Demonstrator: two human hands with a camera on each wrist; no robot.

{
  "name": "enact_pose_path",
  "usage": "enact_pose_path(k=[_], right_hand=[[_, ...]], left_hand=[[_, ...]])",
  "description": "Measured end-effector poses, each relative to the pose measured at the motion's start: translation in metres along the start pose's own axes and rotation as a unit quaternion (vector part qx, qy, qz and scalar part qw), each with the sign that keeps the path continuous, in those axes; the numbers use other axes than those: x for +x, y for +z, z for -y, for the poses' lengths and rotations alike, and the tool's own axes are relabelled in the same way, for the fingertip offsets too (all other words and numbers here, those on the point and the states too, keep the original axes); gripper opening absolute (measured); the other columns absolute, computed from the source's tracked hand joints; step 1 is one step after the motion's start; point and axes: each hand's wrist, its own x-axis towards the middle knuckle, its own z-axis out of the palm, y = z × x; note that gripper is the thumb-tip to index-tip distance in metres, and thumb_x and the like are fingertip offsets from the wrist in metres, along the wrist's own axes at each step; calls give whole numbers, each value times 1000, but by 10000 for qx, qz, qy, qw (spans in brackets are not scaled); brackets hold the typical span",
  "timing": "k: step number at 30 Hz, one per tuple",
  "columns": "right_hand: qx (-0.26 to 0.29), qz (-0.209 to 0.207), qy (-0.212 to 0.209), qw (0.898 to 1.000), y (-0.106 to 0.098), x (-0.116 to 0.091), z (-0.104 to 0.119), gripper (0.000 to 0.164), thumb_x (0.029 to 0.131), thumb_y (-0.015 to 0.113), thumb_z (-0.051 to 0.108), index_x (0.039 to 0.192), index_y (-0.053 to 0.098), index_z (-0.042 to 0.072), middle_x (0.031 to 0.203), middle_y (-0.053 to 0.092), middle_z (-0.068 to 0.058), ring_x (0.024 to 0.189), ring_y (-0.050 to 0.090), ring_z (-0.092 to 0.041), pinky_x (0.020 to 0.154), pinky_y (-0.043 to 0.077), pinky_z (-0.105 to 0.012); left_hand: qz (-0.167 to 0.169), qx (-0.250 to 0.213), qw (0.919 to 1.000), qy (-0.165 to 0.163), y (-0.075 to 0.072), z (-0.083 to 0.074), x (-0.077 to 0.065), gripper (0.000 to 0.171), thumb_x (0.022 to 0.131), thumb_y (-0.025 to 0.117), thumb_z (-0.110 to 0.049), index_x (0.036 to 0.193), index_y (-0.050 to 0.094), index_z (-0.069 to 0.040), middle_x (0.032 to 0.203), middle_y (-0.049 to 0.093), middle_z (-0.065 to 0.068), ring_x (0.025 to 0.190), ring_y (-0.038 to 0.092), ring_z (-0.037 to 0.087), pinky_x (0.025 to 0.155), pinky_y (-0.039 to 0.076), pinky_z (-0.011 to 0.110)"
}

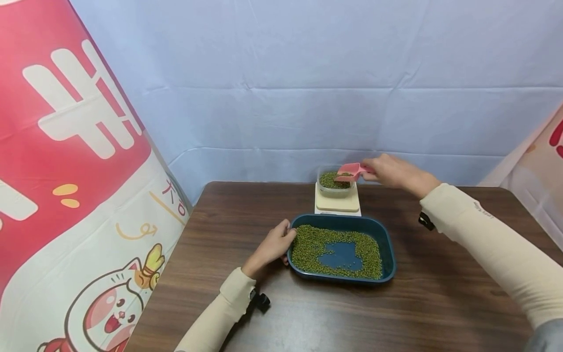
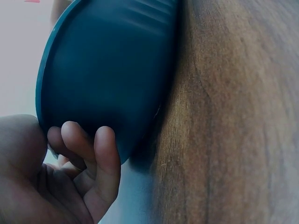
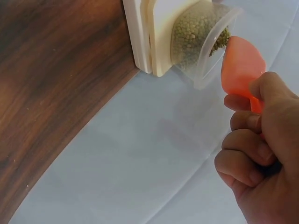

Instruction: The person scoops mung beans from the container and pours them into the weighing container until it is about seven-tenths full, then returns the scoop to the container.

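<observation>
My right hand [image 1: 389, 170] grips the handle of a pink scoop [image 1: 351, 171], its blade tilted over a clear plastic container [image 1: 336, 190]. Green mung beans [image 1: 327, 180] fill much of that container, and some beans lie in the scoop. In the right wrist view the fingers [image 3: 243, 151] curl round the handle and the scoop [image 3: 243, 65] overlaps the container's rim. My left hand [image 1: 274, 244] holds the left end of a dark blue tray [image 1: 389, 259], thumb at the rim and fingers [image 2: 107, 149] against the outer wall. Mung beans [image 1: 308, 249] cover most of the tray's bottom, with a bare patch mid-right.
The container stands on a cream and white kitchen scale [image 1: 336, 203] near the back edge of the brown wooden table [image 1: 246, 210]. The tray sits just in front of the scale. A pale cloth [image 1: 281, 107] hangs behind; a printed red and white sheet [image 1: 97, 205] hangs left.
</observation>
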Motion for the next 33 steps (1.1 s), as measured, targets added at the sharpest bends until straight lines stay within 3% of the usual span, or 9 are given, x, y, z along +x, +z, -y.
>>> enact_pose_path(k=[12,33], right_hand=[[-166,174,27,9997,-11,-2,0,10,93,63,18,92,61,8,72,56,0,61,50,-15,58,48,-32],[-396,202,81,9990,-11,-7,3,15,90,67,20,97,63,7,68,54,2,57,47,-15,54,45,-30]], left_hand=[[-12,-15,10000,-21,1,-1,0,24,104,39,-30,90,39,-10,58,54,11,39,57,24,39,56,37],[19,-23,10000,-14,-1,0,1,25,105,39,-30,90,39,-10,57,52,10,40,56,25,39,55,36]])
